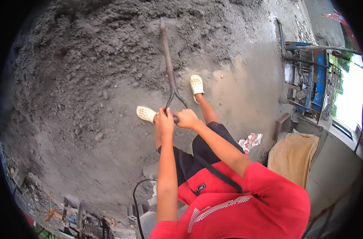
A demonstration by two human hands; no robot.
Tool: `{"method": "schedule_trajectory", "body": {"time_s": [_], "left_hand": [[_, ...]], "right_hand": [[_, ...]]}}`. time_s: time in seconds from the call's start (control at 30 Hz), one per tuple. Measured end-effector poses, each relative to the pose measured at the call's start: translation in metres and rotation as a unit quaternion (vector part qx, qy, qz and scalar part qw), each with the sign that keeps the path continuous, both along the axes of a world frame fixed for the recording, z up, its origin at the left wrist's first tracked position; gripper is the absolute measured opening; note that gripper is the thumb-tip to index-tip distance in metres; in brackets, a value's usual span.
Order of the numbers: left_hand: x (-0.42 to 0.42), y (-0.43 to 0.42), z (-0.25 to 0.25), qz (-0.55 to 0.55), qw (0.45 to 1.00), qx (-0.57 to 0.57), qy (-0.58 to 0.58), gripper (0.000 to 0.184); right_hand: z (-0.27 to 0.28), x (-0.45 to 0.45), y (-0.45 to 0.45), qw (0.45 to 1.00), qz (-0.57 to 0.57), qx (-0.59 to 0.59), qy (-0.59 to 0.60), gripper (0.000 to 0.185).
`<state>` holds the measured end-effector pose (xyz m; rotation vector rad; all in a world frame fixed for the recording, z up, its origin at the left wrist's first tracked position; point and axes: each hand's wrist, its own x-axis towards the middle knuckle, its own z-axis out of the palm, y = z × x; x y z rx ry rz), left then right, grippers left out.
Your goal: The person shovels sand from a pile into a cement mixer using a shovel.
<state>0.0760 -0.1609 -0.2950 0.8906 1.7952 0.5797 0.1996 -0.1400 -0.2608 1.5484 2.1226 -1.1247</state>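
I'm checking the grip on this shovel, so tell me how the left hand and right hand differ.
Place: the left hand is at the left side of the shovel's forked handle, the right hand at the right side.
Pose: the left hand points nearly straight up the picture; the right hand lies more sideways, its forearm slanting in from lower right.
Shared: both are bare and at the handle's near end.

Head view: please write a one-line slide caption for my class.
Left hand and right hand grip a fork-handled shovel, its far end against grey, lumpy material.
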Motion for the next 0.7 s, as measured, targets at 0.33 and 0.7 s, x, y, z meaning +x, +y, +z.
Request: {"method": "schedule_trajectory", "body": {"time_s": [0.33, 0.7], "left_hand": [[0.135, 0.068, 0.014, 0.115, 0.907, -0.215, -0.343, 0.066], [0.294, 0.150, -0.065, 0.303, 0.771, -0.296, -0.475, 0.022]], "right_hand": [[0.079, 0.190, 0.015, 0.986, -0.051, 0.146, 0.064, 0.011], [0.220, 0.346, -0.065, 0.998, -0.053, -0.016, 0.028, 0.026]]}}
